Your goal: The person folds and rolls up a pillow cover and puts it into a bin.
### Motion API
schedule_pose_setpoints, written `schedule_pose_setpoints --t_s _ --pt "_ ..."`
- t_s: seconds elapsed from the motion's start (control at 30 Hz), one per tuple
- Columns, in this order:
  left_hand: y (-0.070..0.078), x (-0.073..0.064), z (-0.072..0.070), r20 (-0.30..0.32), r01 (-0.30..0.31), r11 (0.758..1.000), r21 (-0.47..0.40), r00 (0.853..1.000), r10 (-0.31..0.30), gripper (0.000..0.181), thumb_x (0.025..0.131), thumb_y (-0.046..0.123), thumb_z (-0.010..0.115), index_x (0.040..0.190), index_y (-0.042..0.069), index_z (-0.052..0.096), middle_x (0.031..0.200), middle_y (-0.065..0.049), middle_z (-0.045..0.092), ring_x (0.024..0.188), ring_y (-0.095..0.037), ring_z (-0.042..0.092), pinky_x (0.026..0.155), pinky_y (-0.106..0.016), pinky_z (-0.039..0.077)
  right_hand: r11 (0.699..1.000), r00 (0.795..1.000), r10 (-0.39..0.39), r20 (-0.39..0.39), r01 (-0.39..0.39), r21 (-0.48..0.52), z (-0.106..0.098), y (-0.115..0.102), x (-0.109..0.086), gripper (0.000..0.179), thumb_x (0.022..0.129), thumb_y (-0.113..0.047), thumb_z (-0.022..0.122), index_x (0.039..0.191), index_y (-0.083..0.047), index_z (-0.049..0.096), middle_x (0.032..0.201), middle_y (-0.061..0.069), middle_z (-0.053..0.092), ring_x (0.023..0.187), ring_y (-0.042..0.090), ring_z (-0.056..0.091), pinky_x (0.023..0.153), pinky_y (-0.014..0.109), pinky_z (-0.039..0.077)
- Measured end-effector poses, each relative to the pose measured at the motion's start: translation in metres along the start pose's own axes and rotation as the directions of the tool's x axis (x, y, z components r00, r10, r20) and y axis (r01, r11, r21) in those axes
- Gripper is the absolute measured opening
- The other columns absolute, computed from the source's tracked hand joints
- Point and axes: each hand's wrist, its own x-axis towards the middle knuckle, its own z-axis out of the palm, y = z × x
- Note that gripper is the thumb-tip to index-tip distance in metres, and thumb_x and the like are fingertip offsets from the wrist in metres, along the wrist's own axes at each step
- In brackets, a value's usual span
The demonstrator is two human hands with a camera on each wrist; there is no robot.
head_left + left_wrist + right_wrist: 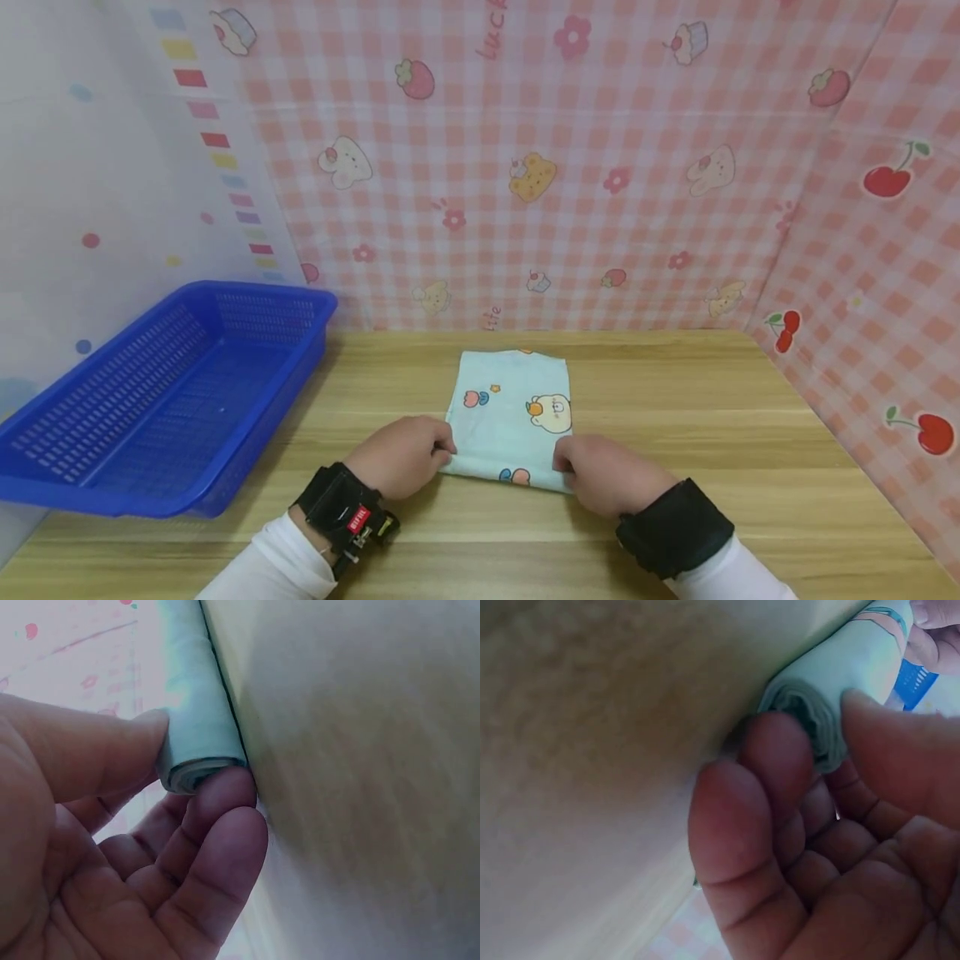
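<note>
A light blue cloth (502, 425) printed with a bear, small flowers and a star lies on the table, its near edge rolled up. The left hand (405, 454) pinches the left end of the roll between thumb and fingers. At the right end, the right hand (611, 471) does the same. Spiral layers of the rolled cloth (202, 735) show at its end in the left wrist view, thumb on one side and fingertips at the other. The right wrist view shows the other coiled end of the cloth (840, 675) between thumb and fingers.
A blue plastic basket (247, 425) with perforated walls stands on the left of the wooden table (712, 400). Behind the table hangs a pink checked backdrop (480, 250), continuing along the right side. A white sheet (112, 167) with coloured spots hangs at left.
</note>
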Motion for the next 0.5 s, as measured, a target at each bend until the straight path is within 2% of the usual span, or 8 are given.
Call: schedule_pose_setpoints --t_s 0.2,0.5 --pt "0.0034 0.0028 0.0004 -0.010 0.008 1.000 0.026 1.000 -0.008 0.007 0.100 0.014 0.069 0.094 0.016 0.073 0.095 0.003 0.070 0.084 -0.012 0.061 0.085 -0.042 0.054 0.998 0.998 0.059 -0.018 -0.059 0.014 -0.0022 0.0015 0.0038 0.010 0.094 -0.003 0.074 0.093 -0.012 0.069 0.086 0.000 0.065 0.077 0.018 0.054 0.074 0.036 0.048" --pt "0.0053 0.0003 0.0035 -0.073 -0.013 0.997 0.071 0.997 0.018 0.013 0.096 0.013 0.075 0.086 0.018 0.069 0.084 0.008 0.067 0.076 -0.011 0.057 0.077 -0.037 0.051 0.982 0.993 0.117 -0.023 -0.113 0.152 -0.0023 0.0064 0.0049 0.019 0.092 -0.004 0.076 0.082 -0.013 0.062 0.080 0.002 0.058 0.073 0.020 0.053 0.064 0.032 0.041"
